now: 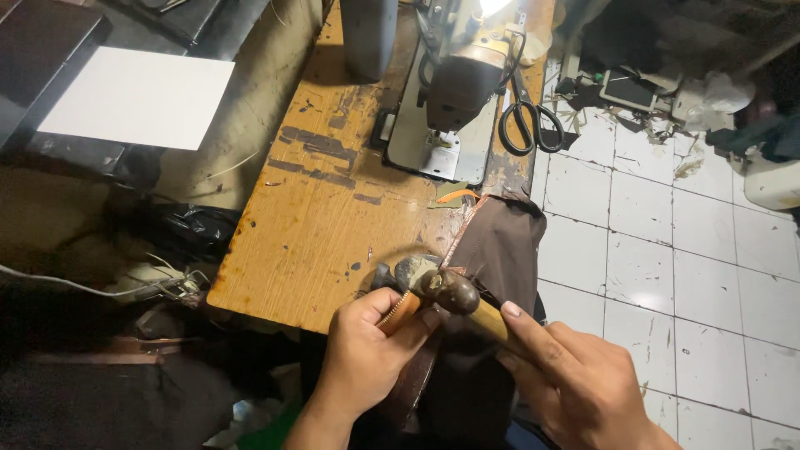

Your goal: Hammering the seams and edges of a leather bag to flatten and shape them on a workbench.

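Observation:
My left hand (362, 354) pinches a tan strip with a zipper edge (400, 310) at the near edge of the wooden table (317, 208). My right hand (575, 379) grips the wooden handle of a small hammer (454, 292), index finger stretched along it. The dark rounded hammer head rests on the strip, above a grey block (410, 268). Dark brown fabric (500, 250) with an orange-edged seam hangs off the table's near right corner under both hands.
A sewing machine (454, 92) stands at the back of the table with black-handled scissors (525, 117) beside it. A white sheet (137, 96) lies on a dark surface at left. White floor tiles (667, 242) and clutter lie to the right.

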